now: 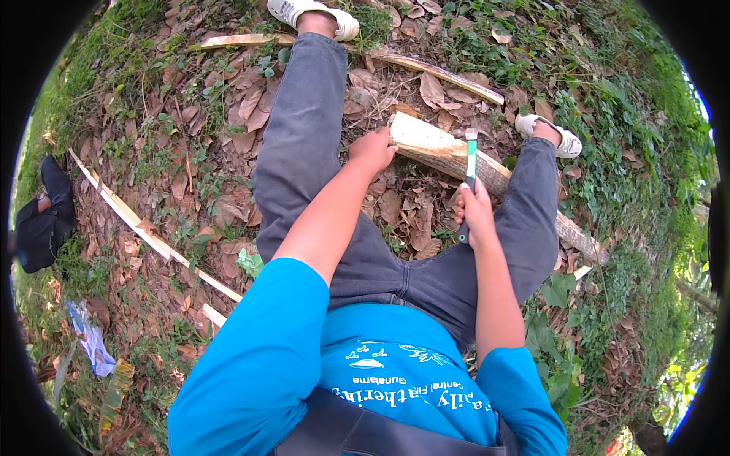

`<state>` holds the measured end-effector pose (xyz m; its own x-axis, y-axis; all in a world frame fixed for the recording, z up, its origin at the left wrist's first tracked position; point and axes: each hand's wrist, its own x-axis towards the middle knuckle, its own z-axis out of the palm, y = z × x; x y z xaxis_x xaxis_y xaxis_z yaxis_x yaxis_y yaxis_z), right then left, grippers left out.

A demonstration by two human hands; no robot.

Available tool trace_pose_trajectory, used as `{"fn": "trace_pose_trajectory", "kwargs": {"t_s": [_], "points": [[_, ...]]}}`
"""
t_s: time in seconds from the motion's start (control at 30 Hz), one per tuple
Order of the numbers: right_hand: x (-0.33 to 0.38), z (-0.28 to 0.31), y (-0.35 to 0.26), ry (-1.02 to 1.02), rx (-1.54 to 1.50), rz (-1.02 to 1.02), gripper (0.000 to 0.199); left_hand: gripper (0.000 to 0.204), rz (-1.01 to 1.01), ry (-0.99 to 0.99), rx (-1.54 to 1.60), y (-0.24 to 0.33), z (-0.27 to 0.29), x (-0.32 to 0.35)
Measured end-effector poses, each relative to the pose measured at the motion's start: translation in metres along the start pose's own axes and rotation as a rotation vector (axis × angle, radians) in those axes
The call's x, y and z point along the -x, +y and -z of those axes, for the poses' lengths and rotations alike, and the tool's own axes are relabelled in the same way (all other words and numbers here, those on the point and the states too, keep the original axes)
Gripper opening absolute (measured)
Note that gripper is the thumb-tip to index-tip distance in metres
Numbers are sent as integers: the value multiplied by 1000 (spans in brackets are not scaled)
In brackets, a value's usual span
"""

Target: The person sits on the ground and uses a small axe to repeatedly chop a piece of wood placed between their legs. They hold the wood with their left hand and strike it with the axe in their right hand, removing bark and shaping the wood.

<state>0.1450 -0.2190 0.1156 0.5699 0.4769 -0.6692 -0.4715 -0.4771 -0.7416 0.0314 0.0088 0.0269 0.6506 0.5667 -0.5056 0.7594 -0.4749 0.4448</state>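
In the head view, your left hand [371,154] is at the pale cut end of a log [435,144], right of upper centre; its fingertips are hard to make out, so whether they grip the wood cannot be told. Your right hand [476,210] is wrapped around the handle of a hammer [471,158]. The hammer's head overlaps the log, and contact is unclear. The log slants toward the right, its middle hidden by your right leg [526,222]. Your left shoe [346,24] is cut off by the top edge. Split strips lie at the top [445,74] and left [141,222], the left one running behind your sleeve [247,357]. Dry leaves [247,106] and weeds surround everything. At the far left, dark clothing [47,232] shows another person, mostly cut off; below lies crumpled plastic [91,340].
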Motion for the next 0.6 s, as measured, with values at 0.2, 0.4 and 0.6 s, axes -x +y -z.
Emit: {"fn": "trace_pose_trajectory", "kwargs": {"t_s": [0.2, 0.4, 0.6], "points": [[-10, -2, 61, 31, 33, -48, 26, 56, -470, 359, 589, 23, 97, 94], [-43, 31, 78, 1, 118, -157, 21, 95, -1395, 648, 461, 79, 260, 281], [-37, 15, 77, -35, 156, -98, 20, 90, -1665, 266, 148, 103, 244, 377]]}}
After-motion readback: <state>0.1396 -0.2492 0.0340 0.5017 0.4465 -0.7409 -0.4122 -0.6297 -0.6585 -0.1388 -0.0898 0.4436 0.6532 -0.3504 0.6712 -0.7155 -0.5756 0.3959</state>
